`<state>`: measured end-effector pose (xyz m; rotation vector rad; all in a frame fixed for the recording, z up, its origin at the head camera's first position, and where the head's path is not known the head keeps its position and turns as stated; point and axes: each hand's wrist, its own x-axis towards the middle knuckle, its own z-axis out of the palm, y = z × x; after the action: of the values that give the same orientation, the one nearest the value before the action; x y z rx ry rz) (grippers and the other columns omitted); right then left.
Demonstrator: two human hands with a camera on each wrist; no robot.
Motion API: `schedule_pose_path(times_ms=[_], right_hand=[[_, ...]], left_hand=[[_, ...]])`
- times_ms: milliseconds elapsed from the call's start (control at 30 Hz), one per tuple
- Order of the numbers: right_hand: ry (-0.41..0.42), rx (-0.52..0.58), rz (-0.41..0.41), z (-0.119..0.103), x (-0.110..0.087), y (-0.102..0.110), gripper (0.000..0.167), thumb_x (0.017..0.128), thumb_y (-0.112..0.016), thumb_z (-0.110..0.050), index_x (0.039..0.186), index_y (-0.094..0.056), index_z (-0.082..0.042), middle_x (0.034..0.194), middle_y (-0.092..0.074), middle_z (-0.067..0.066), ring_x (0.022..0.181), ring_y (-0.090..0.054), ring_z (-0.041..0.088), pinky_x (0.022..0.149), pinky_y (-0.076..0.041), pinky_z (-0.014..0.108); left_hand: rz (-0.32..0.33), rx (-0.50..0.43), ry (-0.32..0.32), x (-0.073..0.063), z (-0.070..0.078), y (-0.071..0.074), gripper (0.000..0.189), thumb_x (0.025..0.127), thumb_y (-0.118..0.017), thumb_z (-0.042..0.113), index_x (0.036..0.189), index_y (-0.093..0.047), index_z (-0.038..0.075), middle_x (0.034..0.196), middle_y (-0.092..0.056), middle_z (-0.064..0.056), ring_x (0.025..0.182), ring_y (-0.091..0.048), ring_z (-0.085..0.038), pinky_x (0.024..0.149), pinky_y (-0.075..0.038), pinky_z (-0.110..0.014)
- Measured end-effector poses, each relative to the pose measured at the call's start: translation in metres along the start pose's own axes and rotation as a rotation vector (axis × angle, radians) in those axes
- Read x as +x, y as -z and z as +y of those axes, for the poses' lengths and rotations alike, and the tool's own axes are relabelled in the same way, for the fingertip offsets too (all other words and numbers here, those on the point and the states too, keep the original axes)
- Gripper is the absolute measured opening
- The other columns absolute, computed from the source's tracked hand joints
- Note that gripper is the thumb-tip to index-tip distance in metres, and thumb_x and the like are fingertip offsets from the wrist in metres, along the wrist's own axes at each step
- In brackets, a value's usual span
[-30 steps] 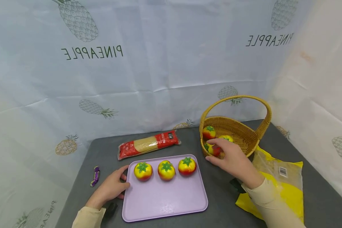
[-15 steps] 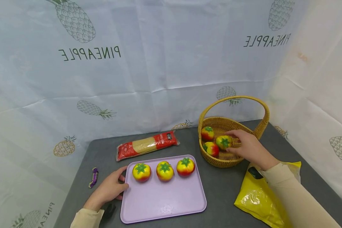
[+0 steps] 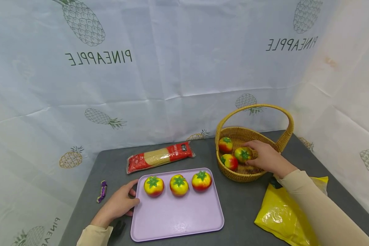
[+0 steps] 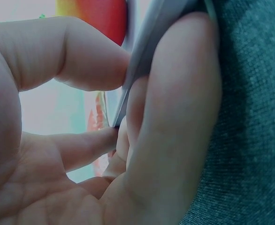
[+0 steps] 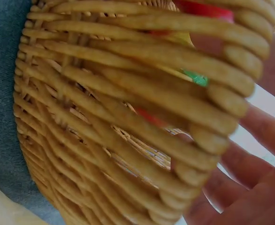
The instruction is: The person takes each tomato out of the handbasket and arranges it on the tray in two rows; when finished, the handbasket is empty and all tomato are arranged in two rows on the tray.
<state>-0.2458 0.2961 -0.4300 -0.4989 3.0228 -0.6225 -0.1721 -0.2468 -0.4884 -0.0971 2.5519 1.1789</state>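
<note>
My left hand (image 3: 119, 201) holds the left rim of the lilac tray (image 3: 178, 218); in the left wrist view the thumb (image 4: 90, 58) presses the rim and the fingers curl below it. Three yellow-red toy tomatoes with green leaf tops, one the middle tomato (image 3: 179, 185), stand in a row on the tray. My right hand (image 3: 269, 158) reaches into the wicker basket (image 3: 241, 177), thumb and fingers around the right-hand toy tomato (image 3: 243, 154). Two more tomatoes, a rear one (image 3: 226, 145) and a front one (image 3: 229, 162), lie beside it. Basket weave hides much of this grip in the right wrist view.
Behind the tray lies a red pack of noodles (image 3: 160, 157). A purple wrapped candy (image 3: 102, 191) is left of my left hand. The yellow bag (image 3: 279, 212) lies under my right forearm. The basket's tall handle (image 3: 255, 106) arches over its opening.
My right hand has moved right within the basket, from the front tomato to the right-hand one, and its fingers now surround that one. My left hand stays on the tray.
</note>
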Motion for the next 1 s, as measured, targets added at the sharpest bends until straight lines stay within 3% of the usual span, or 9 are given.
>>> schedule_pose_path(times_ms=[533,1000], right_hand=[[0.001,-0.035,-0.022,0.007,0.007,-0.006,0.066,0.085,-0.091,-0.020,0.142,-0.065,0.001,0.136,-0.067,0.026,0.120,-0.066,0.044,0.103,-0.057,0.063],[-0.030,-0.011,-0.022,0.012,0.008,-0.006,0.063,0.090,-0.087,-0.020,0.144,-0.063,0.002,0.136,-0.069,0.026,0.119,-0.067,0.044,0.101,-0.058,0.063]], left_hand=[[0.004,-0.008,-0.001,0.001,-0.001,-0.001,0.082,0.087,-0.077,0.004,0.162,-0.044,0.005,0.109,-0.057,-0.015,0.075,-0.063,-0.022,0.055,-0.065,-0.040],[0.013,0.011,0.004,0.001,-0.001,-0.001,0.080,0.088,-0.077,0.005,0.161,-0.045,0.006,0.109,-0.057,-0.014,0.074,-0.064,-0.022,0.054,-0.065,-0.039]])
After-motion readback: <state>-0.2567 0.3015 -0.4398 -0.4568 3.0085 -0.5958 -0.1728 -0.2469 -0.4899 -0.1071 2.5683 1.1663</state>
